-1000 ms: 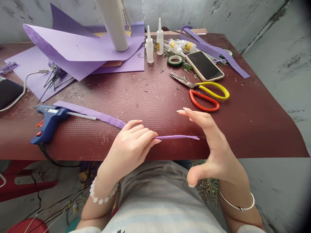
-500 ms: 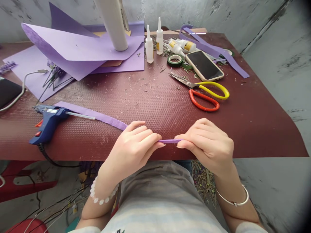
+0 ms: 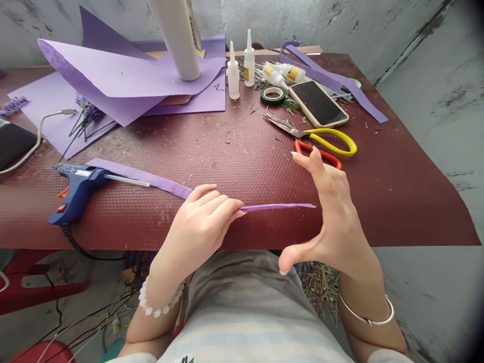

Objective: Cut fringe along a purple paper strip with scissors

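Observation:
My left hand pinches a long purple paper strip near the table's front edge. To the right of the fingers the strip is narrow, and its thin end sticks out over the table. On the other side it looks wider and flatter, running back toward the blue glue gun. My right hand is empty, with thumb and fingers spread wide, just right of the strip's end and not touching it. Its fingertips are over the red handle of the scissors.
Behind the scissors lie a phone, green tape and glue bottles, some upright, some tipped. More purple strips are at the back right. Purple sheets under a white cylinder fill the back left.
My right hand has let go of the strip and opened wide, its fingers moving up toward the scissors. The strip's end is now exposed. My left hand has shifted slightly left, still pinching.

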A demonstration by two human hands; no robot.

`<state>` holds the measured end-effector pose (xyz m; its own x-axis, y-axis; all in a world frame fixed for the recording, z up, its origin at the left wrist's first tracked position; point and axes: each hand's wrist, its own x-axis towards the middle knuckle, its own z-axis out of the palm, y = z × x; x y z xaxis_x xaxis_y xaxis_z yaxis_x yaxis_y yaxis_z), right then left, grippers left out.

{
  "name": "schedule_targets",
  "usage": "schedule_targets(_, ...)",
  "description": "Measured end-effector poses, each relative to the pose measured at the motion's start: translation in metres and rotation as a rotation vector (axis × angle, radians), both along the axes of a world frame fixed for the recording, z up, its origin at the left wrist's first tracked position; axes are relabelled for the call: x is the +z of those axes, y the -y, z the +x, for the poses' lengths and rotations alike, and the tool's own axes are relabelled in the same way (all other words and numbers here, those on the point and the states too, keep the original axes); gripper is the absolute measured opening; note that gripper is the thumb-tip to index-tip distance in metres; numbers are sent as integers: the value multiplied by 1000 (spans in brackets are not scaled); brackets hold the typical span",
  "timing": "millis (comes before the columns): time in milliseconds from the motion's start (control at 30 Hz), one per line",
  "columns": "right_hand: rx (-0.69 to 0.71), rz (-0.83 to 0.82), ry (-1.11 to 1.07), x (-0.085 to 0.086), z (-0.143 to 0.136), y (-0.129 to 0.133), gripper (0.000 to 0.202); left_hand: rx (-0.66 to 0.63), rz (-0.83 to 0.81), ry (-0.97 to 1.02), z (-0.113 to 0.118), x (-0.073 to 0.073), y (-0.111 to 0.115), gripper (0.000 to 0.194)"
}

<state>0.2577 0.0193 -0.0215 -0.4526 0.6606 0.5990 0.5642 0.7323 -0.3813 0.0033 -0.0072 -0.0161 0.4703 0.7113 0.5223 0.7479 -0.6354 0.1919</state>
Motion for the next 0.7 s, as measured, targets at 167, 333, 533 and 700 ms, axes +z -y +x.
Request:
schedule_targets(167, 29, -11, -42, 1, -1, 2, 104, -5, 0, -13, 1, 0, 0, 19)
schedule_targets(333, 38, 31, -41, -1, -6, 0, 28, -7, -5, -36, 4, 2, 1, 21)
schedule_targets(533, 7, 99, -99, 1, -9, 2, 20, -19, -20, -23, 3, 2, 2, 18)
schedule_targets(700, -72, 170, -52, -3, -6, 2, 20, 8, 21, -15, 2, 0, 2, 16)
